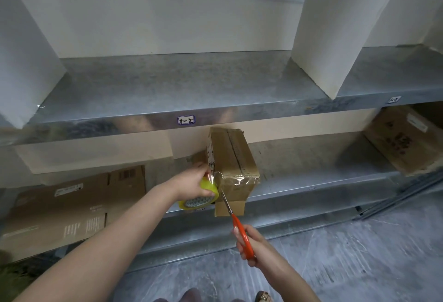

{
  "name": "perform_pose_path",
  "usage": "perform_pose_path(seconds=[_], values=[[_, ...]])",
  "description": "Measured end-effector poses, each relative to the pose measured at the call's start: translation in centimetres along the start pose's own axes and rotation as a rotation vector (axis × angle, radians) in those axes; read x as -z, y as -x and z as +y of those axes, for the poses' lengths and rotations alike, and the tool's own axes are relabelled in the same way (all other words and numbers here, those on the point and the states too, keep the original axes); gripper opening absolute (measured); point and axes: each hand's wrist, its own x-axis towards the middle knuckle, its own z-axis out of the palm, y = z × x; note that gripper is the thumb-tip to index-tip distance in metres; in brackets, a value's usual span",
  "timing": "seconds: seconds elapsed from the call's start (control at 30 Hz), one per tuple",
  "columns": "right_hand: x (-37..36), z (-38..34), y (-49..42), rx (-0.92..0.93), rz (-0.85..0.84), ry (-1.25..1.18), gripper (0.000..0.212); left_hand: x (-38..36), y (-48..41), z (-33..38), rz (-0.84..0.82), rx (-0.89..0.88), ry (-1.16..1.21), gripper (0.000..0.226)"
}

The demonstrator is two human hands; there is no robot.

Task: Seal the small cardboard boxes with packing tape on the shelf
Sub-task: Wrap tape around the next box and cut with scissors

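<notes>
1. Your small box point(233, 165) sits at the front edge of the lower shelf point(299, 181), and its near end sticks out past the edge.
2. Clear tape point(231, 180) already lies over the near end of the box. It looks wrinkled, and it runs back to the roll.
3. Your left hand point(191, 183) holds the yellow tape roll point(200, 196) just beside the box. Your fingers are clamped around the roll.
4. Your right hand point(249, 245) holds the orange scissors point(233, 220). Your fingers are closed on the handles, and the blades point up at the tape between the roll and the box.
5. I think you are at the cutting step for this box. The tape is on, but it is not cut free yet.
6. After the cut, the loose end will likely need a press flat. I cannot see the far end of the box, so I cannot tell if it is taped.
7. Other boxes lie on the same shelf, one big one on the left point(72, 205) and one on the right point(407, 141). I cannot tell if they need tape.
</notes>
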Motion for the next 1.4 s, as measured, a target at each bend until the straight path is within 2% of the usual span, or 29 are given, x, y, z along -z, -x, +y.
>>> perform_pose_path(seconds=[0.27, 0.4, 0.57, 0.9, 0.97, 1.1, 1.2, 1.3, 1.4], values=[[-0.6, -2.0, 0.2, 0.065, -0.008, -0.071, 0.061, -0.2, -0.1, 0.1, -0.007, -0.007, 0.011, 0.046], [-0.8, -2.8, 0.2, 0.029, 0.015, -0.07, 0.06, -0.4, -0.1, -0.2, -0.005, -0.004, 0.018, 0.045], [-0.7, -2.9, 0.4, -0.001, -0.001, -0.139, 0.032, -0.7, -0.2, -0.4, -0.012, -0.006, 0.023, 0.045], [-0.5, -3.2, 1.5, 0.07, 0.053, -0.208, 0.019, -0.7, -0.3, -0.7, -0.038, 0.013, 0.027, 0.048], [-0.4, -3.4, 1.6, 0.088, 0.072, -0.182, 0.02, -0.7, -0.4, -0.7, -0.045, 0.02, 0.026, 0.053], [-0.5, -3.6, 1.4, 0.089, 0.102, -0.105, 0.028, -0.9, -0.5, -0.9, -0.059, 0.011, 0.024, 0.049], [-0.6, -3.5, 1.0, 0.091, 0.187, 0.109, 0.043, -0.7, -0.5, -1.2, -0.06, 0.011, 0.035, 0.053], [-0.5, -2.9, 1.0, 0.112, 0.163, 0.218, 0.044, -0.6, -0.5, -1.3, -0.057, -0.004, 0.041, 0.047], [0.6, -1.6, 1.4, 0.244, 0.291, 0.471, 0.047, -0.6, -0.5, -1.3, -0.052, 0.005, 0.04, 0.046]])
